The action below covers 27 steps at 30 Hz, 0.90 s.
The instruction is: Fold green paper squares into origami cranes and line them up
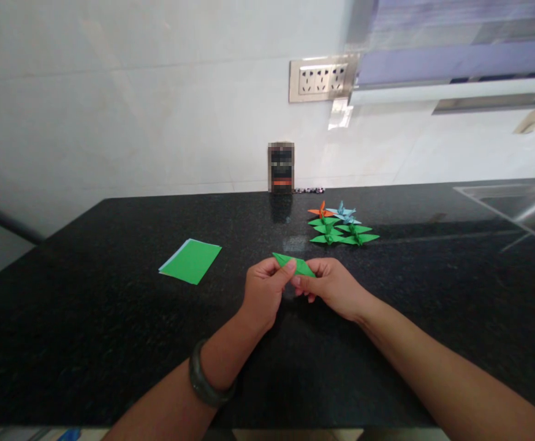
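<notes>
A small piece of folded green paper (302, 267) is held between my two hands, just above the dark countertop. My left hand (265, 289) pinches its left part, with the thumb on top. On the other side, my right hand (328, 283) grips the right end between thumb and fingers. The fingers partly hide the paper. Beyond my right hand stand several folded paper cranes (329, 235), green in front, with orange and light blue ones behind. To the left lies a stack of square paper (192, 262), green on top with a pale blue edge showing.
The black speckled countertop (111, 343) runs back to a pale tiled wall. Against that wall stands a phone-like dark object (280, 168), blurred out, beside a beaded strap (309, 190). A metal sink (524, 205) is at the right, and a socket panel (322, 79) is above.
</notes>
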Tool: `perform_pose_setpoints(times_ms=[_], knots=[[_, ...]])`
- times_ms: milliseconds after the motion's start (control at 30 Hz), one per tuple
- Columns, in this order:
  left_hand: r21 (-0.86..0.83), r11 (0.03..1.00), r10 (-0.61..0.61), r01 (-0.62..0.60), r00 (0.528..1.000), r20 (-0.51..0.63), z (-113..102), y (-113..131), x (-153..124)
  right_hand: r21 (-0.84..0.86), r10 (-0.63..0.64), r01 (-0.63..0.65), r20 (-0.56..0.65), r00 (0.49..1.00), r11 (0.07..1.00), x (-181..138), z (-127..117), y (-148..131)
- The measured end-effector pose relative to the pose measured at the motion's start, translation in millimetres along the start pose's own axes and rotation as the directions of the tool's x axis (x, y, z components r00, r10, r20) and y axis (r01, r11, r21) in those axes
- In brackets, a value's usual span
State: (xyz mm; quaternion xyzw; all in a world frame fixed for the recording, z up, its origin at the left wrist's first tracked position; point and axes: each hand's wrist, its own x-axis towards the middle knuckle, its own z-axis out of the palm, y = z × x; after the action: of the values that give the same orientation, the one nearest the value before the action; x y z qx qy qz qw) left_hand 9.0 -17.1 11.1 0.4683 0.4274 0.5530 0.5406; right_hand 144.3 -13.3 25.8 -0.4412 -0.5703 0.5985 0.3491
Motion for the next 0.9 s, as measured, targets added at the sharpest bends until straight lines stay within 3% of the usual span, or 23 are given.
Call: perform_pose_setpoints(times_ms=[300,467,567,667,800,900], knots=[[0.040,0.998,0.062,-0.056,0.984,-0.168,-9.6,-1.2,10.3,-0.044,0.046,-0.051,-0.100,0.994,0.998,1.3,-6.5,-1.2],[-0.025,0.999,-0.042,0.039,0.994,-0.102,-11.1,1.0,14.4,-0.142,0.063,-0.057,0.040,0.997,0.988,1.3,-13.3,-0.3],[0.016,0.989,-0.150,0.149,0.987,0.064,-11.6,5.8,12.9,-0.068,-0.005,0.003,-0.026,1.000,0.998,2.1,-15.6,-0.6],[0.134,0.969,-0.234,0.209,0.948,0.216,-13.0,8.6,10.9,-0.005,-0.055,0.055,-0.096,0.994,0.998,2.8,-13.7,-1.1],[0.164,0.969,-0.208,0.183,0.966,0.151,-14.6,7.1,11.4,0.060,-0.004,0.008,-0.071,0.997,0.998,3.0,-6.4,0.6],[0.114,0.979,-0.182,0.170,0.977,0.112,-15.5,5.0,13.4,0.168,0.058,-0.037,-0.124,0.991,0.985,3.6,-0.6,3.6]])
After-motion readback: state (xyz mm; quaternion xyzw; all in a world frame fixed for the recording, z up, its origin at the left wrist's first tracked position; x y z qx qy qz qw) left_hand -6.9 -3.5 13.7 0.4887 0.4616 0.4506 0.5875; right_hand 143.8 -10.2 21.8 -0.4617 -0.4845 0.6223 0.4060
